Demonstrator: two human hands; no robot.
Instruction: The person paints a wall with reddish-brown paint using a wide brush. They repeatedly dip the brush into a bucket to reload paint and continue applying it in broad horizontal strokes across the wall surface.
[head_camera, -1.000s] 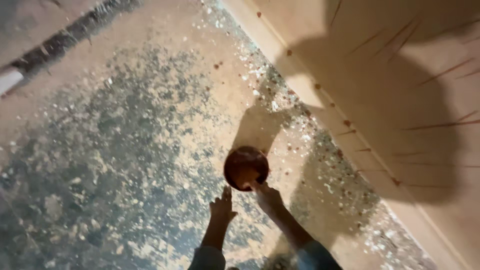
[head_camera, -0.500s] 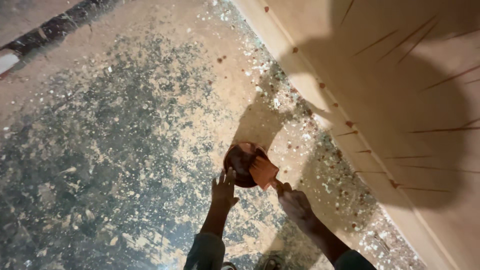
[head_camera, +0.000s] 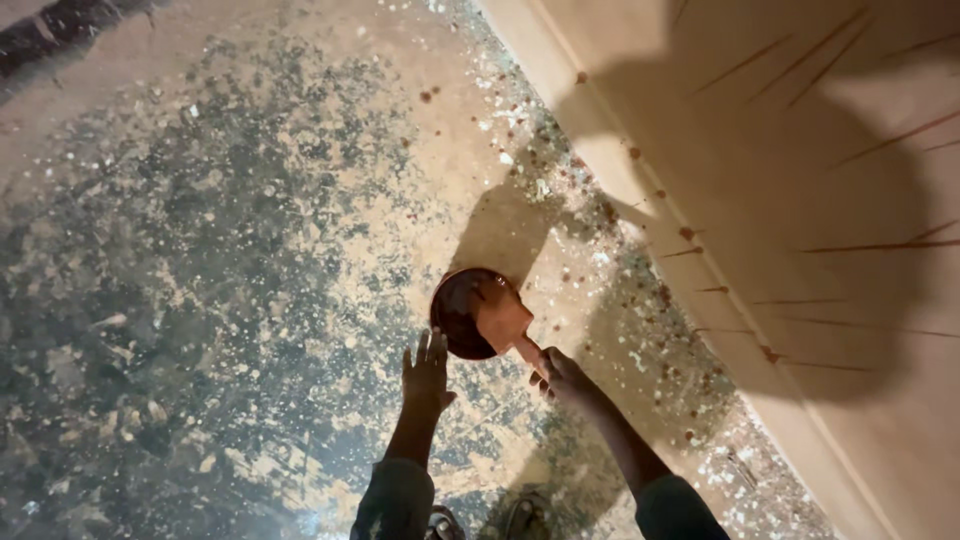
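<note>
A: What is the biggest thing here?

B: The speckled grey and tan concrete floor (head_camera: 200, 300). It is under both hands and spreads far out to the left of the fingers. It has lots of pale spots and splashes on it.

A: And next?

B: The smooth tan plastered wall (head_camera: 800, 200). It is off to the right of the fingers, well apart from them. It has thin reddish streaks on it, and a big dark shadow lies over it.

A: What is near the hands?

B: A round dark red-brown bowl (head_camera: 465, 312). It sits on the floor just past the fingertips of both hands. A flat reddish-brown brush with a thin handle (head_camera: 505, 322) lies over its right side.

A: Who holds the brush?

B: The right hand (head_camera: 565, 375). Its fingers are curled tight around the handle end.

A: And the other hand?

B: The left hand (head_camera: 427, 372) holds nothing. Its fingers are spread wide and flat, just beside the near edge of the bowl. I cannot tell if they touch it.

A: Anything smaller?

B: The toes of dark sandals (head_camera: 525, 518) show below the hands, between the two sleeves.
</note>
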